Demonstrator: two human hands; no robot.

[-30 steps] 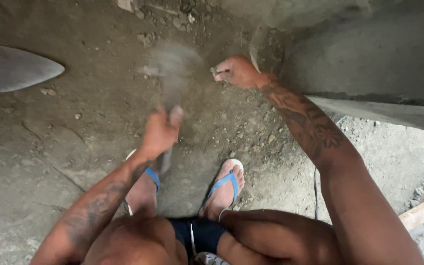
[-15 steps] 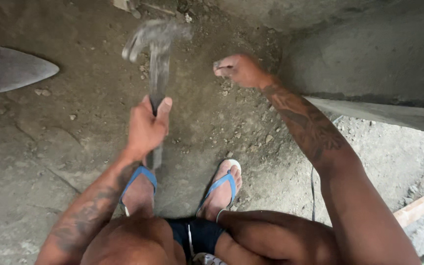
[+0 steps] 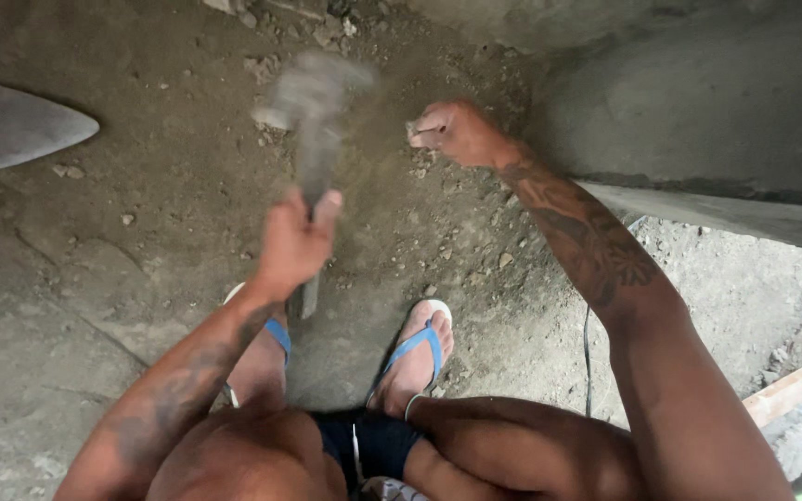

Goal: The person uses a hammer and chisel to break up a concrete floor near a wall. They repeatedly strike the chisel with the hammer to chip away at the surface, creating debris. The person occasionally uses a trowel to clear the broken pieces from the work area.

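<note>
A hammer [image 3: 313, 111], its head blurred, stands raised over the dirt floor [image 3: 141, 232] near the middle of the scene, its handle running down into the person's left hand [image 3: 294, 243], which is wrapped tight around the shaft with the thumb up along it. To the right and a little farther off, the right hand [image 3: 452, 132] is closed in a fist at the foot of a grey concrete wall [image 3: 698, 102]; something small seems pinched in its fingers, but what it is cannot be made out. Both forearms are tattooed. Below the hammer, the person crouches with two feet in blue flip-flops [image 3: 420, 348] planted on the rubble-strewn ground. At the far left edge lies the pointed metal blade of a shovel [image 3: 11, 125]. A length of pale timber [image 3: 786, 391] rests at the near right, beside a thin dark cable [image 3: 588, 362] trailing across the floor.
</note>
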